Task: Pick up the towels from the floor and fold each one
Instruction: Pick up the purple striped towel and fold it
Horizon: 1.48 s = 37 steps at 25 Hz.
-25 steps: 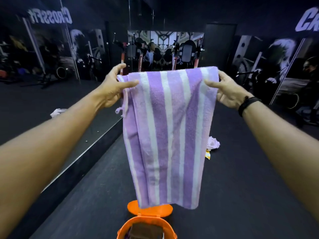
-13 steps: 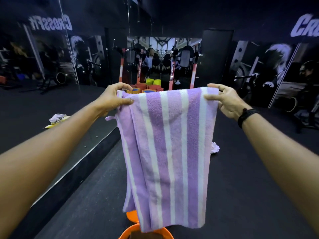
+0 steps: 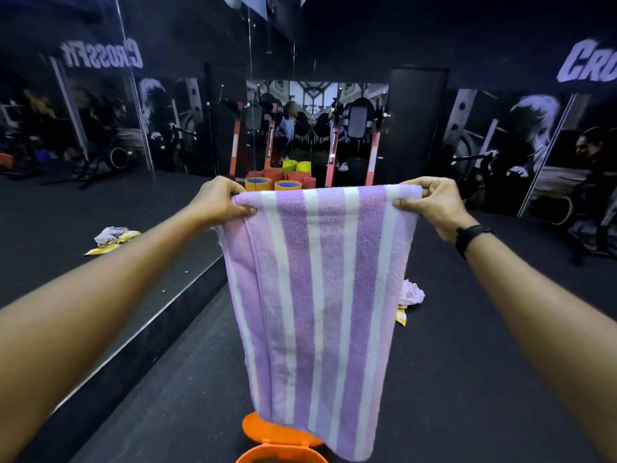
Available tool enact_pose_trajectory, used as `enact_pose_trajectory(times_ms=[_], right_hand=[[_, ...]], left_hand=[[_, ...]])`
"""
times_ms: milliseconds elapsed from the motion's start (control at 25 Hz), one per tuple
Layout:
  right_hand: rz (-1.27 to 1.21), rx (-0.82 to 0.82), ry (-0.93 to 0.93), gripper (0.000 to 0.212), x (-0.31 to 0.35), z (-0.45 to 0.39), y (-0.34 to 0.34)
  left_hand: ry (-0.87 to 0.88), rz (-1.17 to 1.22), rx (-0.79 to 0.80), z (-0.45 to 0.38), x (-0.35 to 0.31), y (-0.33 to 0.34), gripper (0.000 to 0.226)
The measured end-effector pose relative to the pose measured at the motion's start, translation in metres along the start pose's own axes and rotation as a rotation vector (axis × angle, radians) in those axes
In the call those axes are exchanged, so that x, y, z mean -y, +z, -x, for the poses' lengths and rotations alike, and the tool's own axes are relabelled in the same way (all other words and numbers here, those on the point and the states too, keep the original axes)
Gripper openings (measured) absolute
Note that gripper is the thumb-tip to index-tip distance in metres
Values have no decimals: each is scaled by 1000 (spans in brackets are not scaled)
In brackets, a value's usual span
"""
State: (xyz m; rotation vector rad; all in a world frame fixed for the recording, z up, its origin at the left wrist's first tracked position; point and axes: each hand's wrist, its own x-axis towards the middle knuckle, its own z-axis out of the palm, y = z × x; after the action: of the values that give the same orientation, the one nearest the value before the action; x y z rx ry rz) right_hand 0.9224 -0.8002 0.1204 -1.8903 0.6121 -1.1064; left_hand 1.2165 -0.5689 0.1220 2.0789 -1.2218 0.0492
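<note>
Towel: the purple-and-white striped towel (image 3: 317, 309) hangs lengthwise in the air above the orange bin (image 3: 282, 444), already doubled, its lower edge just over the bin lid.
Left hand: the left hand (image 3: 218, 200) pinches the towel's top left corner, fingers curled round the hem.
Right hand: the right hand (image 3: 434, 203) grips the top right corner the same way.
Still on floor: a crumpled pale towel (image 3: 411, 293) lies right of the hanging towel, partly behind it; a similar bundle (image 3: 112, 236) shows to its left, probably a mirror reflection.
Risk 1: the left-side layers sit uneven; the next fold probably comes out skewed unless the edges are squared.
Risk 2: the pinch is shallow; an inner layer may slip free.
Risk 3: the lower edge may snag on the bin lid.
Change: against half a second ago the towel's top edge is pulled straighter and the left side hangs flatter.
</note>
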Motion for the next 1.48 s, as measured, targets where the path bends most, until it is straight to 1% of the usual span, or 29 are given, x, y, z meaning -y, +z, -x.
enact_pose_trajectory(times_ms=[80,160,200,240,320,400,440,480,560,600,640,680,720,760,800,840,880,920,960,1000,1080,1120,1200,1280,1320,1360,1400,1440,1480], right_hand=[[15,-40,-9,21,-1,-1,-3],[93,-62,-27,19,-5,-2,-4],[168,-70,-40,18,-7,-2,-3],[251,-75,-56,15,-9,-2,-3],[445,-76,-98,12,-11,-1,-5],[562,-33,-97,15,-15,-2,-11],[558,37,-62,17,-18,-1,-14],[525,137,-17,19,-24,2,-14],[467,374,83,19,-29,5,-15],[464,458,106,19,-23,4,-16],[436,468,96,21,-15,-1,-20],[344,407,55,24,-2,-5,-23],[175,285,32,29,13,-10,-27],[-32,210,49,39,24,-14,-29],[-182,236,89,51,30,-15,-27],[-239,305,133,61,28,-9,-20],[-244,359,176,66,15,1,-10],[-256,387,214,64,4,12,2],[-272,384,239,59,-6,18,10],[-301,365,256,51,-11,23,15],[-399,276,318,33,-19,26,16],[-441,245,361,29,-21,23,14],[-383,254,406,32,-23,19,15],[-327,285,440,29,-17,13,17],[-356,304,443,27,-9,10,15],[-411,328,420,27,-2,7,10],[-455,365,394,32,5,4,4],[-432,432,374,40,7,4,0],[-340,516,376,55,4,8,-1]], left_hand=[[-52,-56,-43,-5,7,-1,11],[-73,-189,-102,-7,10,2,17],[-34,-226,-139,-7,10,3,16],[32,-209,-165,-5,10,5,13],[142,-91,-140,-1,12,3,20],[180,-59,-48,1,18,-1,28],[187,-86,36,2,20,-3,30],[179,-149,138,2,22,-3,33],[134,-322,393,3,21,-3,36],[127,-344,485,0,17,-6,35],[146,-277,501,-3,11,-12,33],[159,-72,429,-5,1,-21,34],[144,229,282,-8,-6,-31,45],[93,562,141,-12,-9,-39,61],[38,808,116,-11,-10,-42,76],[-19,910,174,-3,-7,-34,86],[-66,913,273,9,2,-20,93],[-111,884,387,21,7,-3,96],[-163,859,434,30,12,11,97],[-212,870,413,33,19,20,94],[-302,975,334,32,33,27,78],[-351,1028,328,30,37,26,70],[-369,991,381,29,42,27,53],[-365,917,433,29,32,23,28],[-377,966,415,26,29,18,26],[-381,1057,391,23,26,12,33],[-370,1142,393,20,26,6,49],[-339,1136,434,19,29,2,66],[-309,1024,482,22,35,4,76]])
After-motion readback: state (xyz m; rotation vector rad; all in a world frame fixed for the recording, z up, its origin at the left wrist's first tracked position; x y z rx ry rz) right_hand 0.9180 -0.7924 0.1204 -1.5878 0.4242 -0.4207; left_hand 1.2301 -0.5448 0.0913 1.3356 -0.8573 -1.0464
